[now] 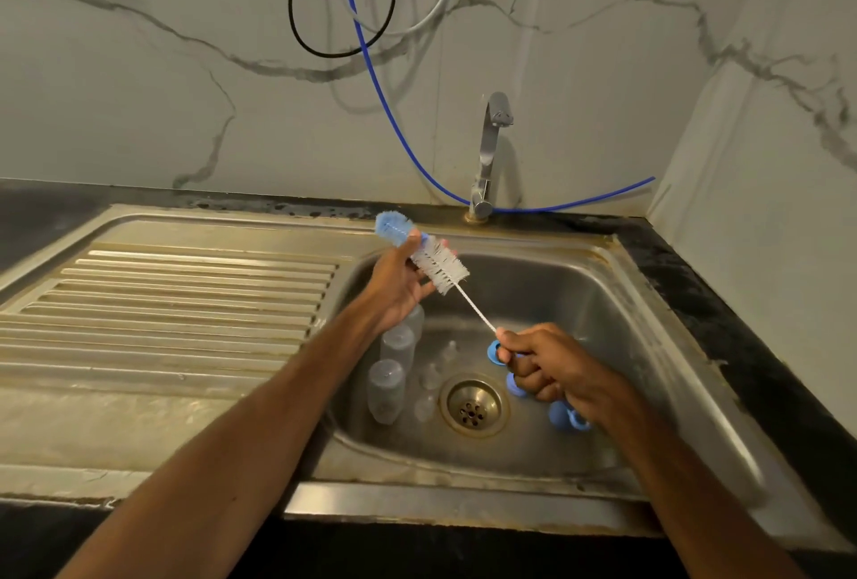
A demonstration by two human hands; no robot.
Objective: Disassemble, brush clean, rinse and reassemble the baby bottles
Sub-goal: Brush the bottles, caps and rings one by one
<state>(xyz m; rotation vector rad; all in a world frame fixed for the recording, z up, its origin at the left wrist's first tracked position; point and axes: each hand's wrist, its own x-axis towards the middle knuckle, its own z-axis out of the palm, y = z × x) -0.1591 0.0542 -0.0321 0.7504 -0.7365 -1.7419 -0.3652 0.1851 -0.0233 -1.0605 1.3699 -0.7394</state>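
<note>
Over the steel sink basin I hold a bottle brush with white bristles and a blue tip. My left hand grips the bristle head. My right hand pinches the twisted wire handle near its lower end. In the basin lie clear bottle bodies at the left, clear teats beside the drain, and blue collar rings partly hidden under my right hand.
A chrome tap stands behind the basin with no water running. A ribbed drainboard lies to the left. The drain is open. A blue hose and cables hang on the marble wall; black counter lies to the right.
</note>
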